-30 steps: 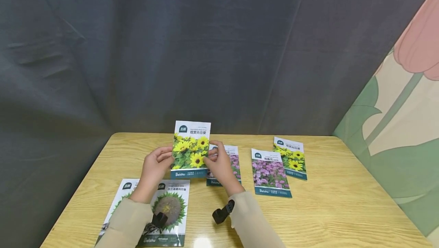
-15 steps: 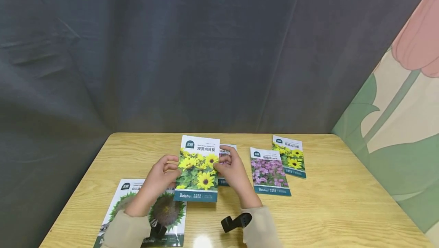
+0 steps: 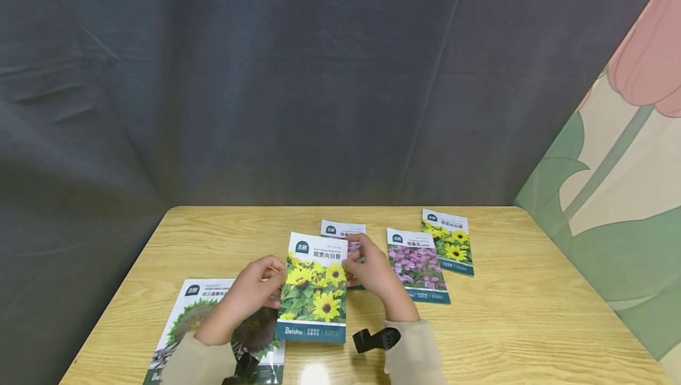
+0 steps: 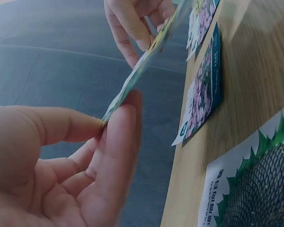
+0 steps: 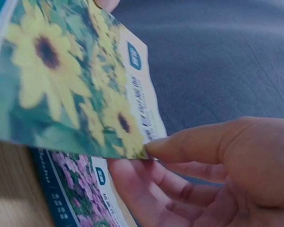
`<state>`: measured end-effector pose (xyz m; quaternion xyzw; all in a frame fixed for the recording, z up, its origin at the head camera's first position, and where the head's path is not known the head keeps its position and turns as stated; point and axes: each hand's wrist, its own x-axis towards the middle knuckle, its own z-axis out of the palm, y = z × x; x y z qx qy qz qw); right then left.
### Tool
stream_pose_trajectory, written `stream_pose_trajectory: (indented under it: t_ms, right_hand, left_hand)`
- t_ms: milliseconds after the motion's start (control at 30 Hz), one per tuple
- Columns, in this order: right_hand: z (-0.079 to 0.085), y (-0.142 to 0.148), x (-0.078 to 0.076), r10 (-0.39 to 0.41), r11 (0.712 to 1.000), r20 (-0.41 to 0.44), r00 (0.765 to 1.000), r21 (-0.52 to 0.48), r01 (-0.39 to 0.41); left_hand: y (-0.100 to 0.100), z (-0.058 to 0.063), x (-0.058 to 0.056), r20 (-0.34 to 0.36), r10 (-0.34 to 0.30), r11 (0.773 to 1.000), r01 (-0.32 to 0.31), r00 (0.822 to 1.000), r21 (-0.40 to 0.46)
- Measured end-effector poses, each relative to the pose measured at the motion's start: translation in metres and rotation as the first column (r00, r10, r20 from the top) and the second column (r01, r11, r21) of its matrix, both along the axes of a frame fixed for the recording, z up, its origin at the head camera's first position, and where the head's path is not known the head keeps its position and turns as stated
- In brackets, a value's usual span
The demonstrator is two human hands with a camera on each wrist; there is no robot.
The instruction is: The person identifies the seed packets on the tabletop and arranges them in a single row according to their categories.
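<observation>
A seed packet with yellow sunflowers (image 3: 314, 290) is held up above the table between both hands, its printed front showing in the head view. My left hand (image 3: 255, 287) pinches its left edge between thumb and fingers; the left wrist view shows the packet (image 4: 142, 66) nearly edge-on. On the opposite side my right hand (image 3: 372, 267) pinches the right edge, thumb in front and fingers behind, as the right wrist view shows. Behind the held packet lies a purple-flower packet (image 3: 332, 230), partly hidden. Beneath my left forearm are overlapping large sunflower-head packets (image 3: 186, 314).
Right of my right hand lies another purple-flower packet (image 3: 415, 264), overlapping a second yellow sunflower packet (image 3: 454, 243). All rest on a wooden table (image 3: 511, 314). A dark curtain (image 3: 319, 77) hangs behind, and a tulip-patterned wall (image 3: 628, 196) stands at the right.
Both hands have brought the yellow sunflower packet down and slightly right, closer to me. More of the purple-flower packet behind it now shows at its top. The other packets lie as before.
</observation>
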<state>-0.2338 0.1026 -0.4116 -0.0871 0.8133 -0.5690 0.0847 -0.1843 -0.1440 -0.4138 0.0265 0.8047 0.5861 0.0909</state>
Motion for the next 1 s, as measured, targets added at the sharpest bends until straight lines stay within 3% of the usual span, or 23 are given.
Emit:
stream_pose_trajectory:
  t_ms: [333,533,1000]
  right_hand:
    - [0.000,0.002,0.002,0.036,0.991,0.069,0.997,0.125,-0.044]
    - [-0.003,0.003,0.004,0.078,0.981,0.142,0.987,0.166,-0.101]
    - [-0.017,-0.003,0.005,0.123,0.970,0.207,0.971,0.183,-0.162]
  left_hand:
    - [-0.003,-0.006,0.000,0.041,-0.176,0.981,0.179,0.984,-0.070]
    - [-0.004,-0.009,0.001,0.093,-0.237,0.968,0.244,0.967,-0.067]
    - [0.003,-0.012,0.010,0.172,-0.161,0.947,0.202,0.972,-0.252]
